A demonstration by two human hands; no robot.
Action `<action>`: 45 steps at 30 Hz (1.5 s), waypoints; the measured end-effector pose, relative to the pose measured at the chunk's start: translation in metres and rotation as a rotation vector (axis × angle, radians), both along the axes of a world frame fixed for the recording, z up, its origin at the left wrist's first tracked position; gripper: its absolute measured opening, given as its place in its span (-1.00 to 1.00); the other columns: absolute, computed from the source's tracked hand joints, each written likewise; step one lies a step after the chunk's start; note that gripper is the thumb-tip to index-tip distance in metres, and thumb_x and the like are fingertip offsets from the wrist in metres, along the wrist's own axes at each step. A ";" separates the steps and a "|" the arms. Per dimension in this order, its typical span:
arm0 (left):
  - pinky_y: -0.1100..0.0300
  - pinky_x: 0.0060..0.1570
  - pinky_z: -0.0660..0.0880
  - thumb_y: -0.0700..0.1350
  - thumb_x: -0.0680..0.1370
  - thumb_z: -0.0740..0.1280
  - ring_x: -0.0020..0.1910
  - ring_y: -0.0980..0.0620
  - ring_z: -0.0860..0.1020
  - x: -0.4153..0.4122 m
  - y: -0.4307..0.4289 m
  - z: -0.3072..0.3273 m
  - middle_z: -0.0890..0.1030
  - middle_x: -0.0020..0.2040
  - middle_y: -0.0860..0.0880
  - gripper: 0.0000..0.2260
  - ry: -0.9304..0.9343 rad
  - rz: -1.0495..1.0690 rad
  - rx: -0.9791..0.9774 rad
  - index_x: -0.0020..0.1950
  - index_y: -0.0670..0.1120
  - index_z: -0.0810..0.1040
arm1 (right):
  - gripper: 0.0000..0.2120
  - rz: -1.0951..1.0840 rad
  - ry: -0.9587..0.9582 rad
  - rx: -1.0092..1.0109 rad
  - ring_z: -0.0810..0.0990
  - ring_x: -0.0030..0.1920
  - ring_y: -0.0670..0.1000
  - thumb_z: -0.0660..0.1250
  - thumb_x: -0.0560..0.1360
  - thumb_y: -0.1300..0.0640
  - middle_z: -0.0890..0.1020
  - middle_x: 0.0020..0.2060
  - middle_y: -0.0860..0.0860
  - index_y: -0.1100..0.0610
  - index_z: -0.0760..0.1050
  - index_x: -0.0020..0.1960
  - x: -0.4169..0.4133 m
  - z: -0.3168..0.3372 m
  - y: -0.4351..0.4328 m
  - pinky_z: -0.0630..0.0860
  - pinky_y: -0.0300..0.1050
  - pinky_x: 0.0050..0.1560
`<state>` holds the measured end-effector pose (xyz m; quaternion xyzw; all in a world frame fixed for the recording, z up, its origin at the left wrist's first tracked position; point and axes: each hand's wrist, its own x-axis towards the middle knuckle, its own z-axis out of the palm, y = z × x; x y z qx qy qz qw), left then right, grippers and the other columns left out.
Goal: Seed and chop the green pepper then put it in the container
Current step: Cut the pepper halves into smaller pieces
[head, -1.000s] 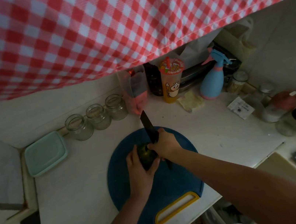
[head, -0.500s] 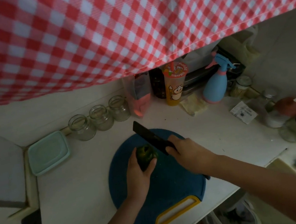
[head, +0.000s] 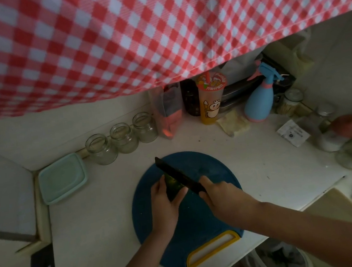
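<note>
The pepper (head: 172,182) was pinched on the board (head: 196,227) by the left hand (head: 163,207)'s fingers, the knife (head: 173,173) across it gripped in the right hand (head: 224,197)'s fingers.

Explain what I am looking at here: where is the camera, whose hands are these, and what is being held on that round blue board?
There is no machine: a person works with two bare hands. The single picture comes from a wide-angle camera worn on the head, looking forward and down, so the arms enter from below. The left hand holds a small dark green pepper on a round blue cutting board with a yellow handle. The right hand grips a black knife, its blade laid across the pepper. The board rests on a white counter. To the left lies a pale green square plastic container; behind stand three clear glass jars and a blue spray bottle. A red-and-white checked cloth hangs above.
</note>
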<state>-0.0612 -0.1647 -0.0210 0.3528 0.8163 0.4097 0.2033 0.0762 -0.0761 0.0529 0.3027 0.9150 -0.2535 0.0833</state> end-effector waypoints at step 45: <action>0.34 -0.03 0.47 -0.01 0.50 0.38 0.09 0.06 0.51 0.001 0.033 0.008 0.52 0.19 -0.08 -0.51 -0.131 -0.056 -0.220 0.38 -0.10 0.36 | -0.82 -0.238 0.114 -0.070 0.48 -0.37 -0.01 0.01 0.65 0.04 0.47 -0.26 -0.04 0.10 0.24 0.19 0.061 -0.056 -0.015 0.29 -0.25 -0.37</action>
